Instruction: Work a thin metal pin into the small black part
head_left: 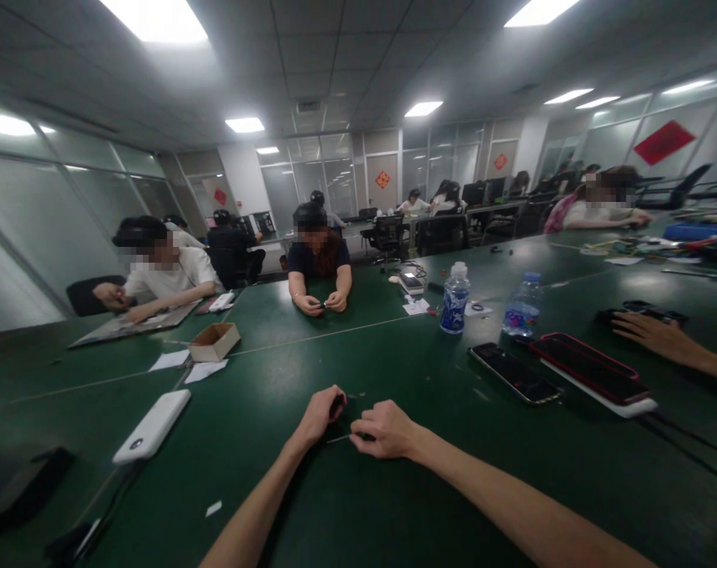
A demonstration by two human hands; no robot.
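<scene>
Just above the green table (263,442), my left hand (321,413) is closed around a small dark object (337,404), mostly hidden by the fingers. My right hand (385,430) lies close beside it on the right, fingers curled in a grip. From its fingertips a thin metal shaft (337,439) points left, towards the left wrist; the tool's handle is hidden in the hand, so its kind is unclear. A gap separates the two hands. Tiny bits (361,394) lie on the table just beyond them.
Right of my hands lie a phone (515,372) and a red-edged phone (591,367) on a white block, behind them two bottles (454,300). A co-worker's hand (654,335) rests at far right. On the left are a white power bank (152,426) and a small box (214,342).
</scene>
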